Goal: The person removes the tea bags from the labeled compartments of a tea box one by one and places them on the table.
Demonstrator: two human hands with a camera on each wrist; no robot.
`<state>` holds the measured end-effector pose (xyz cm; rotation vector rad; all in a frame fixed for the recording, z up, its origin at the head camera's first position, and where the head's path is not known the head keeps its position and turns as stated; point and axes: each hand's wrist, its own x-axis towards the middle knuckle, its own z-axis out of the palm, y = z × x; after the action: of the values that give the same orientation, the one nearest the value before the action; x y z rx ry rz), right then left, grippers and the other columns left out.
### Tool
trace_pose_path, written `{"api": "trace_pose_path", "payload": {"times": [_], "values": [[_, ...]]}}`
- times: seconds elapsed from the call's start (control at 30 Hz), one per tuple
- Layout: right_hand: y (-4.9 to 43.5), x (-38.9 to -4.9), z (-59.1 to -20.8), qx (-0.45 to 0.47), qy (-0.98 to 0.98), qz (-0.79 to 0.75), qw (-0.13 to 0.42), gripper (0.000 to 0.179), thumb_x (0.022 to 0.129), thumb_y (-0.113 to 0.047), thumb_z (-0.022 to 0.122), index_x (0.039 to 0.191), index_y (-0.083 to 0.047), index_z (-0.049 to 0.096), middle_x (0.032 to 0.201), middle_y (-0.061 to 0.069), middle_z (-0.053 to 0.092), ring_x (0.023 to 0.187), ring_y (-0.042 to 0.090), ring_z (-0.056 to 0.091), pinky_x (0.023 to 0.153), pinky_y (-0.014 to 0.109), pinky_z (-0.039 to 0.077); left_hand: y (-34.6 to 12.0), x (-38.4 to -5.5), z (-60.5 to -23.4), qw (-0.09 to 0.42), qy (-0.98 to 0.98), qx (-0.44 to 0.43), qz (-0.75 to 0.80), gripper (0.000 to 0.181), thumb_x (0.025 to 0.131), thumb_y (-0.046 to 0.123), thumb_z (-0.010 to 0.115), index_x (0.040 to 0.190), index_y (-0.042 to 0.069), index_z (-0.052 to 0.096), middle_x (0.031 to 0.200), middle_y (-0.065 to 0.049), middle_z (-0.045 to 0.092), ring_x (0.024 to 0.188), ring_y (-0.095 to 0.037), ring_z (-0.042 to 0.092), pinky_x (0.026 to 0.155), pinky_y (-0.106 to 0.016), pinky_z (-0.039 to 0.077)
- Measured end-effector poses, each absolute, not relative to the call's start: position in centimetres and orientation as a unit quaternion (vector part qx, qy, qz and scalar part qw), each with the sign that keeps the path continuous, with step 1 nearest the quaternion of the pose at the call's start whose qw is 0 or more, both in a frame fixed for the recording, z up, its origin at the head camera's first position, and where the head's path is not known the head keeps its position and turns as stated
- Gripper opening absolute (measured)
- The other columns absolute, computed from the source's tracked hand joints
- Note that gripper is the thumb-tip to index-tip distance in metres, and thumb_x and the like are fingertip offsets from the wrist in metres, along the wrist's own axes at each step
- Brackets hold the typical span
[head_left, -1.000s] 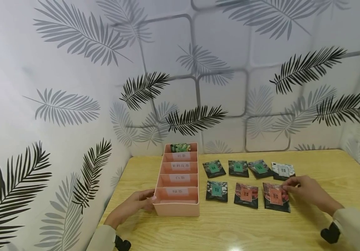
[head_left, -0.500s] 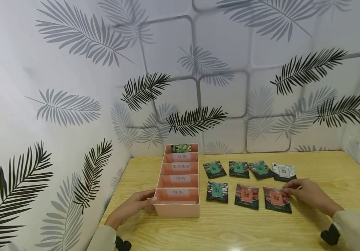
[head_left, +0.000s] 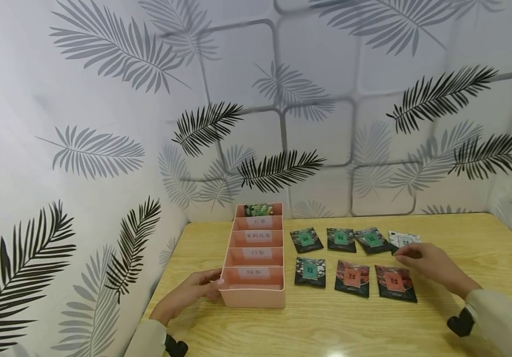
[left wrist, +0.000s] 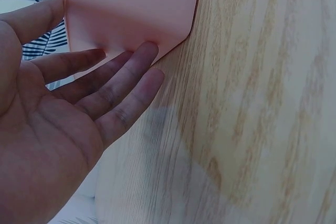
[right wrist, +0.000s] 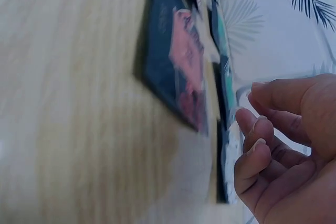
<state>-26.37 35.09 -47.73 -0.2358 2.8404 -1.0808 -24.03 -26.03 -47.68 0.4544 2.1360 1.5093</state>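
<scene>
At the left of the table, the left hand (head_left: 195,290) touches the near left corner of a pink divided box (head_left: 253,299). In the left wrist view its fingers (left wrist: 121,90) lie fairly straight against the box's side. The right hand (head_left: 434,265) hovers over the table with loosely bent fingers and nothing between them. It is just above a red-labelled tea packet (head_left: 396,283) and partly covers a white tea packet (head_left: 403,239) behind. From the right wrist, a gap shows between the thumb and the fingers, and the red-labelled packet lies beside the hand.
Another red-labelled packet (head_left: 352,278) and a black-and-white packet with a green label (head_left: 310,272) lie in the front row. Behind are green-labelled packets (head_left: 341,240). Green packets (head_left: 258,210) stand in the box's far compartment; labelled dividers separate the others. A patterned wall closes the back.
The right hand has let go of the right-hand red-labelled packet and moved slightly away toward the white packet. The red-labelled packet has turned a little. The left hand has stayed at the box.
</scene>
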Motion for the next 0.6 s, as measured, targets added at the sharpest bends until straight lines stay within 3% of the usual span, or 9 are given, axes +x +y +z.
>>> {"api": "trace_pose_path", "payload": {"times": [0.6], "values": [[30.0,-29.3,-45.3,-0.128,0.911,-0.391,0.003,0.044,0.093,-0.049,0.057,0.114,-0.011,0.064,0.109,0.013,0.063,0.086,0.032,0.059,0.056,0.041,0.049,-25.9,-24.0,-47.8,0.236,0.78,0.161,0.557,0.055,0.1,0.038,0.05,0.148,0.018,0.036,0.144,-0.007,0.045,0.113,-0.024,0.057,0.09,-0.045,0.05]]}}
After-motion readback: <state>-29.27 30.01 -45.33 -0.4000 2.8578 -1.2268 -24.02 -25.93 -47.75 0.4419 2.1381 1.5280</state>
